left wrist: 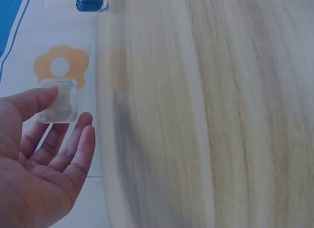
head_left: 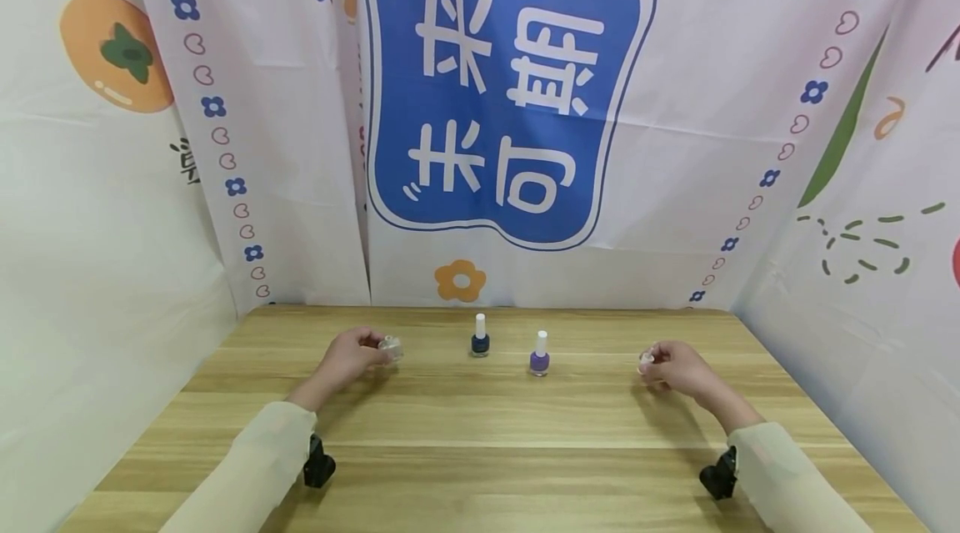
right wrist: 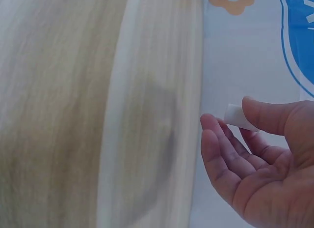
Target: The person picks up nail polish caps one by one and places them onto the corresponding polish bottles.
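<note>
A wooden tabletop is showing pale yellow-brown grain, its streaks running parallel to the far edge and its front portion reaching the bottom of the head view. Near the far edge, about midway between the far corners, a white-capped dark blue bottle is standing upright. A white-capped purple bottle is standing upright near it, toward the right edge and slightly farther from the far edge.

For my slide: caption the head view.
Left hand holds clear bottle, right hand white cap; navy bottle and purple bottle stand between.
</note>
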`<state>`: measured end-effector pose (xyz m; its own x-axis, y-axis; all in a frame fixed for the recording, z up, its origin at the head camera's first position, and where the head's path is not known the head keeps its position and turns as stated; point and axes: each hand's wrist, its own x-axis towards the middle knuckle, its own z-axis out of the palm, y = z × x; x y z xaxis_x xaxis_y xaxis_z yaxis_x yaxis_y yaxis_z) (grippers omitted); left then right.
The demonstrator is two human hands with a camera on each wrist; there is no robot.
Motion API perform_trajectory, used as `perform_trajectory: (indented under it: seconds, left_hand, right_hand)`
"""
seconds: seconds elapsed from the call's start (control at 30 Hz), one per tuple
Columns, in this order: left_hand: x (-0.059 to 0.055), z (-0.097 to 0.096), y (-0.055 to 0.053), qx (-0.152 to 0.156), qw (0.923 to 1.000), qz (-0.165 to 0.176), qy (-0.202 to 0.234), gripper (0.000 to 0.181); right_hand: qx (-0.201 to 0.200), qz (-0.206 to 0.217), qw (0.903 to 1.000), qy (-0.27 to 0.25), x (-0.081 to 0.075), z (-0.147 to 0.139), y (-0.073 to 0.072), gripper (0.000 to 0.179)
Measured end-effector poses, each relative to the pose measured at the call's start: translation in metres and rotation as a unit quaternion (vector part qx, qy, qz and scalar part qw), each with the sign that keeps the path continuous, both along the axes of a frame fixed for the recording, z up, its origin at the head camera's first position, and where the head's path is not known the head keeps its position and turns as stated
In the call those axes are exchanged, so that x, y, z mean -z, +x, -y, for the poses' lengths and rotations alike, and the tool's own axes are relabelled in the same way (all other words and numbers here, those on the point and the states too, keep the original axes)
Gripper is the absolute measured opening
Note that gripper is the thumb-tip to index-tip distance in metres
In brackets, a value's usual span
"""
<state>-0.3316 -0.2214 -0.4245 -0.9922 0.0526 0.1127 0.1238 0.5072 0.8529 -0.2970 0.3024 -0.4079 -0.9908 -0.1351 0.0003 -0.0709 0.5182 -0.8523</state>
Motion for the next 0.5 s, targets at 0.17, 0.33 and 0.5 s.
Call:
perform_trajectory:
  seconds: [0.17, 0.33, 0.5]
  left_hand:
    - [-0.004, -0.006, 0.002, 0.006, 0.9998, 0.010, 0.016, 0.027]
    - [-0.011, -0.013, 0.008, 0.015, 0.9996, 0.009, 0.021, 0.028]
    - [-0.013, -0.019, 0.011, 0.025, 0.9991, 0.001, 0.035, 0.026]
  right_hand:
    - [-0.010, 0.004, 0.9999, -0.008, -0.004, 0.003, 0.001, 0.014]
    - [-0.010, 0.001, 0.9999, 0.003, -0.009, 0.009, 0.003, 0.016]
    - [-0.017, 0.004, 0.9998, 0.005, -0.017, 0.017, 0.007, 0.018]
